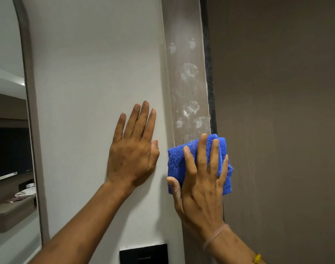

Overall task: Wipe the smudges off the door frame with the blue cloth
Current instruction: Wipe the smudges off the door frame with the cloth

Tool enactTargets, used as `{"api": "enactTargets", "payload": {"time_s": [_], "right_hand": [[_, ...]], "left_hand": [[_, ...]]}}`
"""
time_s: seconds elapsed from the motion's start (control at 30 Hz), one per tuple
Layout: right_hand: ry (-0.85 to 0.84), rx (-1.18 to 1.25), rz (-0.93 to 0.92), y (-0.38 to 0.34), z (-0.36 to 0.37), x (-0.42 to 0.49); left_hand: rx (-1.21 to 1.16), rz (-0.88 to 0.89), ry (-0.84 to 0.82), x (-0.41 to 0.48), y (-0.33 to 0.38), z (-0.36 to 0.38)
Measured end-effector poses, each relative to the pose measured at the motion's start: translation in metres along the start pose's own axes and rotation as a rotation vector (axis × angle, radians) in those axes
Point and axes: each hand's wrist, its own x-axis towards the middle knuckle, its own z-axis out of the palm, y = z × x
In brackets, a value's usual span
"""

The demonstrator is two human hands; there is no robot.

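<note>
A grey-brown door frame (183,25) runs top to bottom just right of centre. Several white smudges (189,71) mark it above the cloth. The folded blue cloth (177,161) is pressed flat against the frame by my right hand (201,180), fingers spread over it. My left hand (134,147) lies flat and open on the white wall (90,73) just left of the frame, holding nothing. The frame under the cloth is hidden.
A brown door (281,111) fills the right side, with a dark seal strip (210,82) along the frame's edge. A black switch plate (143,254) sits low on the wall. A mirror (8,130) at the far left reflects a shelf and a screen.
</note>
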Motion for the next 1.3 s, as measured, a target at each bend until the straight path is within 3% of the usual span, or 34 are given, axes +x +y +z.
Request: {"api": "enactTargets", "payload": {"time_s": [0.1, 0.37, 0.63, 0.93, 1.17, 1.3], "right_hand": [[-0.004, -0.085, 0.063, -0.003, 0.003, 0.000], [-0.069, -0.164, -0.002, -0.004, -0.003, 0.006], [-0.075, -0.114, 0.010, -0.014, -0.015, 0.075], [-0.194, -0.170, -0.108, 0.009, -0.016, 0.012], [-0.091, -0.113, -0.107, -0.003, -0.023, 0.106], [-0.073, -0.082, -0.025, -0.003, -0.018, 0.083]], "left_hand": [[0.000, -0.002, 0.007, 0.000, 0.000, 0.001], [0.006, -0.001, 0.004, -0.001, 0.000, 0.002], [0.023, 0.009, -0.013, 0.000, 0.000, 0.001], [0.023, -0.004, 0.003, -0.001, 0.002, -0.001], [0.025, 0.012, 0.010, 0.000, 0.002, -0.001], [0.015, 0.010, -0.007, 0.002, -0.001, -0.001]]}}
